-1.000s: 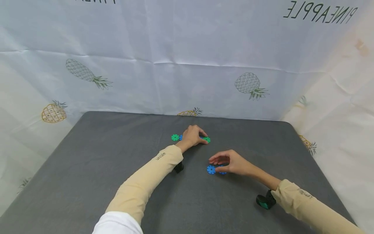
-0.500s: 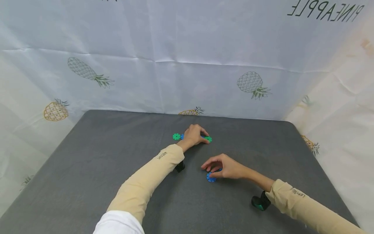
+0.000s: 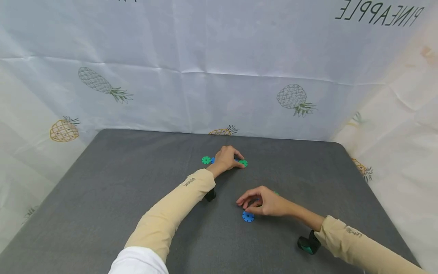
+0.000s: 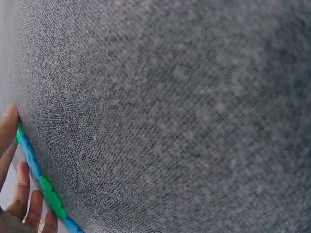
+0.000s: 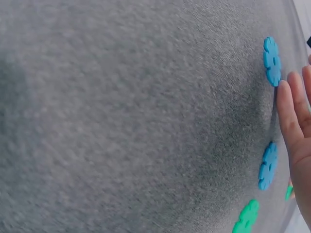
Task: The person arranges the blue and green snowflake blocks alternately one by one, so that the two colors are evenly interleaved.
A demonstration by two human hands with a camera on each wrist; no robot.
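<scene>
At the back of the table my left hand (image 3: 224, 158) holds the right end of a row of flat, notched plastic building discs. Thumb and forefinger pinch the green building disc (image 3: 243, 163) there; the hand hides the row's middle. A green disc (image 3: 206, 160) and part of a blue disc (image 3: 213, 160) show at its left end. Nearer me, my right hand (image 3: 268, 201) has its fingers loosely bent, with a fingertip touching the edge of a loose blue building disc (image 5: 272, 61). Another blue disc (image 5: 267, 166) and a green disc (image 5: 246, 216) lie close by, mostly hidden in the head view.
A grey cloth covers the table (image 3: 143, 182). Behind it hangs a white curtain (image 3: 205, 99) printed with pineapples. Black wrist cameras sit under both forearms; the right camera (image 3: 309, 242) is close to the tabletop.
The loose blue disc has slid towards me, away from the blue disc beside it, with my right hand moving along. A bit of green now shows behind that hand. My left hand stays put.
</scene>
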